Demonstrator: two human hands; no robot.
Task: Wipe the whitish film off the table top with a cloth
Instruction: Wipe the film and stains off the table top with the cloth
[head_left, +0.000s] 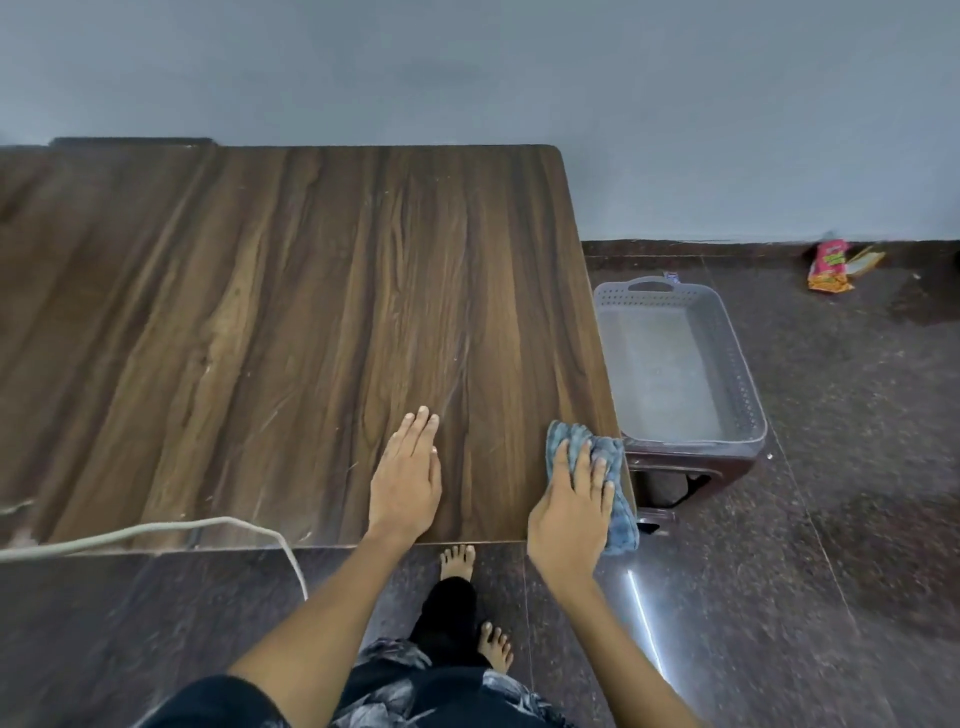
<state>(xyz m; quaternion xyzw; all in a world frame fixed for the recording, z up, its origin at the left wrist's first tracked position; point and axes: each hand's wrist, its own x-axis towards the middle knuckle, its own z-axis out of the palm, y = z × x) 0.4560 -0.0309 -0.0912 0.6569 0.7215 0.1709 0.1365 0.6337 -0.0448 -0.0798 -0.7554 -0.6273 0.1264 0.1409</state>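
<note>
Head view: the dark brown wood-grain laminate table top (270, 312) fills the left and centre of the frame, with faint pale streaks visible near its lower right area. The left hand (406, 480) lies flat on the table near the lower edge, fingers straight and together, holding nothing. The right hand (571, 506) presses down on a crumpled blue-grey checked cloth (613, 467) at the lower right corner of the table, fingers spread over the fabric; part of the cloth overhangs the table edge. The two hands are apart. A white cable (156, 531) crosses the lower left edge of the table. Right of the table, a grey perforated plastic basket (737, 364) sits on a dark brown plastic stool (691, 467). At the upper right, a red and orange snack packet (827, 266) lies on the dark speckled floor (857, 467); its printing is too blurred to read.
</note>
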